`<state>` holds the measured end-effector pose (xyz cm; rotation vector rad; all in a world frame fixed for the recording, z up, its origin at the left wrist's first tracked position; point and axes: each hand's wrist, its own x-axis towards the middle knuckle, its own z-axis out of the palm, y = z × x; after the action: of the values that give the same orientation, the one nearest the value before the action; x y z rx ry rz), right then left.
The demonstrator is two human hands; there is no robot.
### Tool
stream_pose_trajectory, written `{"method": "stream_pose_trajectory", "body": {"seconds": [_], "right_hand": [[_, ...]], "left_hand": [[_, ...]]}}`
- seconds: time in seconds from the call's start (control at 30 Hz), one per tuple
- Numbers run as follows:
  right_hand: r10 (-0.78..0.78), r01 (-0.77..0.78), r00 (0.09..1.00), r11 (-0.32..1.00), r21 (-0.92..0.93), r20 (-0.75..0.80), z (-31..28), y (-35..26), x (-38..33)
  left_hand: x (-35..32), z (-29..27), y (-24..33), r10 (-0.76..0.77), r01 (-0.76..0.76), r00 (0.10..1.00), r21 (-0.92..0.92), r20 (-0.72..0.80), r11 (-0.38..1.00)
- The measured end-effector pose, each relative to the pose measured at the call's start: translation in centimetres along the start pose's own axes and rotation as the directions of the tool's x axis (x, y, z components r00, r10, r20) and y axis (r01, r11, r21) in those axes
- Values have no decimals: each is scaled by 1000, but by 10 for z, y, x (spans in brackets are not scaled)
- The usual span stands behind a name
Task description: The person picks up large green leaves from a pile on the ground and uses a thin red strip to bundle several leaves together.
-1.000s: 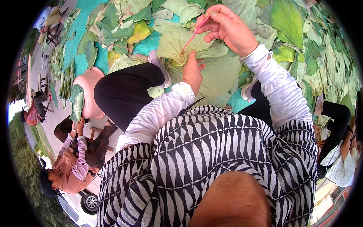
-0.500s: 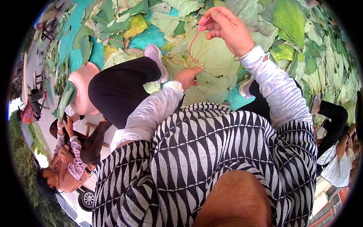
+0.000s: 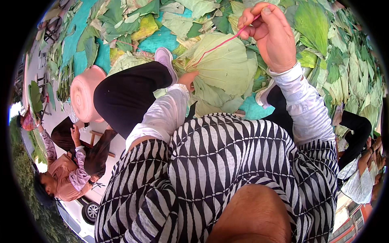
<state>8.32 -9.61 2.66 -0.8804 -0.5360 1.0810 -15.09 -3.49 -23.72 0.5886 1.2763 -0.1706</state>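
Observation:
A pale green bundle of large leaves [image 3: 227, 58], fanned out with its stem ends gathered to the left, lies in front of me between my feet. My left hand [image 3: 188, 79] grips the bundle at its gathered end; the fingers are partly hidden under it. A red string [image 3: 216, 46] runs from that end up across the leaves, stretched nearly straight. Its upper end is pinched between thumb and fingers of my right hand [image 3: 273, 38], raised above the far right side of the bundle. Whether the fingertips also hold a needle cannot be made out.
Loose green leaves and a yellow leaf [image 3: 146, 28] cover a turquoise sheet [image 3: 160, 43]. A pink bucket [image 3: 77, 95] stands left of my knee. Beyond it a seated person [image 3: 69, 170] holds up a leaf. Another person [image 3: 358, 174] sits at the right. A thin red strand [image 3: 125, 42] lies at upper left.
My right hand has moved right and away, drawing the string from slack to nearly straight. My left hand has shifted slightly left, and the leaf bundle has folded and tilted.

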Motion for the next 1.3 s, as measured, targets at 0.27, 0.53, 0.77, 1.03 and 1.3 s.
{"method": "stream_pose_trajectory", "body": {"seconds": [0.27,0.53,0.77,1.03,1.3], "right_hand": [[20,-13,986,999,-43,168,-14,-3,-5],[72,-58,996,965,-254,46,-15,3,10],[47,-39,999,952,-305,18,-21,3,16],[-3,-15,998,970,-241,-70,-22,6,29],[218,-260,934,958,-122,-282,-16,33,41]], "left_hand": [[72,-55,-5,406,-395,899,698,162,597],[19,1,37,663,-16,543,783,-515,622],[-187,121,151,693,-741,641,33,330,670],[-175,158,179,487,-535,653,-102,580,839],[-159,168,170,419,-433,824,-54,381,900]]}}
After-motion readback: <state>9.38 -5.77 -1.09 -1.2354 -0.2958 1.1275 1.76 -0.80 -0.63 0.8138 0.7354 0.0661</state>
